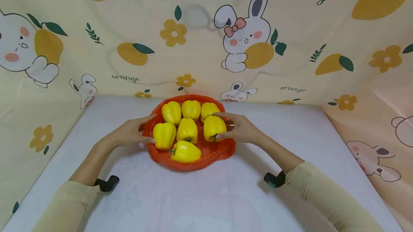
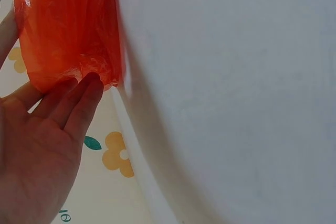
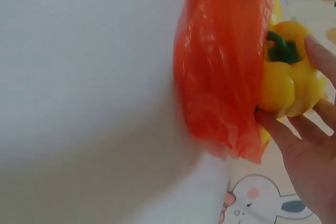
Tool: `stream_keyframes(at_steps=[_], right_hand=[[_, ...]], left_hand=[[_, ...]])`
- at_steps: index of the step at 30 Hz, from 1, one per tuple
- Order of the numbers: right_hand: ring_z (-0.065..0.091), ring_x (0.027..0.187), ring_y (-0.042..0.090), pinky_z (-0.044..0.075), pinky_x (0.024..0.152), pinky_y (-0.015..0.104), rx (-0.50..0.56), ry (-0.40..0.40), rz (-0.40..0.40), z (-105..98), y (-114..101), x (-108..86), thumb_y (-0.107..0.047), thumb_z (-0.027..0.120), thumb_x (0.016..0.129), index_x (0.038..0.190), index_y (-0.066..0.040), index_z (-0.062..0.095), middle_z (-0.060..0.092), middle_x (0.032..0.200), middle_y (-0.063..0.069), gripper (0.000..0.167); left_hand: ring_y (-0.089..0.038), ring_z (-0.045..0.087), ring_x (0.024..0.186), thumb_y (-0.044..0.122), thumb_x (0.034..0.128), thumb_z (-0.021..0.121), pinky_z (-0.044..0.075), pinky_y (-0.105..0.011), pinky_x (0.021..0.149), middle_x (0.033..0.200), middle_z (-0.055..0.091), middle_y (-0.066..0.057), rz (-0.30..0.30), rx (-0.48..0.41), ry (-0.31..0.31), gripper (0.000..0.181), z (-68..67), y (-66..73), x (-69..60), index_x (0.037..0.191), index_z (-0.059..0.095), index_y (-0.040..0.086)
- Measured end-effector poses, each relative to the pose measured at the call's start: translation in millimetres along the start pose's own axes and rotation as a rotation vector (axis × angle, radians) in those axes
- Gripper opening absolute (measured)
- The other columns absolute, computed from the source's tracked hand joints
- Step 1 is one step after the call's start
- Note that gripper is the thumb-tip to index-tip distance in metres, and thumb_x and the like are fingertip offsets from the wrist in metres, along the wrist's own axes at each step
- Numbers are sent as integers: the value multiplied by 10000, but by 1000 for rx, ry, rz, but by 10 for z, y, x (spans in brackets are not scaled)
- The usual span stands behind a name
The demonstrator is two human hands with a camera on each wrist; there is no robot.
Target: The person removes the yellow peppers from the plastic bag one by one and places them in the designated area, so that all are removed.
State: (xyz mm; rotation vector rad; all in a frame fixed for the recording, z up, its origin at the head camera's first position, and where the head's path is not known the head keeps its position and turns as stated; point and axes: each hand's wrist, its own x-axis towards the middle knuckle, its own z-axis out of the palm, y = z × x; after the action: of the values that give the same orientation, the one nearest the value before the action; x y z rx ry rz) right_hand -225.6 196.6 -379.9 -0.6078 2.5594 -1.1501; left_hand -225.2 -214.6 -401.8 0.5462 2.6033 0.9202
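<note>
Several yellow bell peppers (image 1: 187,130) lie in a red plastic bag (image 1: 186,166) whose mouth is spread wide. My right hand (image 1: 240,128) holds the bell pepper (image 1: 213,126) at the bag's right side, with thumb and fingers around it. The right wrist view shows that pepper (image 3: 296,85) above the bag's edge, green stem turned toward the bag. At the bag's left side, my left hand (image 1: 133,131) has its thumb by the leftmost bell pepper (image 1: 164,137). In the left wrist view, its nearly straight fingers (image 2: 84,100) touch the bag's outside (image 2: 68,30).
The bag sits near the back of a white table (image 1: 180,199). Behind and at both sides hangs a cream cloth (image 1: 200,56) printed with rabbits, fruit and flowers. Each wrist carries a small black device (image 1: 108,183).
</note>
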Motion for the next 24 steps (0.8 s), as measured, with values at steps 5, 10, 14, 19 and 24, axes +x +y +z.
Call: stream_keyframes(at_steps=[5, 10, 14, 19, 24], right_hand=[[508, 1305, 323, 512, 987, 449, 71, -6, -11, -110, 31, -5, -319, 853, 790, 1463, -244, 498, 495, 1467, 54, 764], [513, 1304, 331, 482, 1018, 474, 91, 0, -35, -210, 90, 9, -306, 852, 795, 1469, -226, 494, 494, 1474, 36, 768], [544, 1268, 354, 512, 986, 450, 63, 21, -29, -298, 135, 19, -333, 851, 793, 1477, -267, 486, 462, 1506, 12, 778], [525, 1281, 375, 537, 951, 443, 57, 25, -31, -410, 192, 23, -336, 834, 809, 1505, -295, 443, 375, 1567, -15, 800], [490, 1306, 400, 516, 974, 484, 54, 44, -10, -501, 313, 51, -345, 804, 840, 1516, -317, 420, 383, 1564, 19, 779]], left_hand=[[-407, 392, 1360, 534, 795, 777, 375, -612, 1072, 1545, 374, -210, -21, -2, -2, 1009, -4, 1, -5, 1576, 283, 128], [-382, 430, 1322, 556, 792, 773, 392, -596, 1067, 1539, 386, -206, -25, -2, 1, 1019, -10, -15, -4, 1576, 282, 129], [-360, 469, 1283, 559, 792, 774, 392, -580, 1076, 1528, 404, -204, -11, -10, 4, 1025, -12, -17, -2, 1574, 281, 117], [-363, 468, 1286, 554, 789, 779, 404, -574, 1068, 1526, 407, -204, -12, -22, 3, 1029, -12, -18, 0, 1575, 279, 117], [-372, 441, 1310, 554, 786, 780, 408, -579, 1062, 1541, 383, -204, -18, -18, 1, 1033, -7, -23, 2, 1578, 274, 124]])
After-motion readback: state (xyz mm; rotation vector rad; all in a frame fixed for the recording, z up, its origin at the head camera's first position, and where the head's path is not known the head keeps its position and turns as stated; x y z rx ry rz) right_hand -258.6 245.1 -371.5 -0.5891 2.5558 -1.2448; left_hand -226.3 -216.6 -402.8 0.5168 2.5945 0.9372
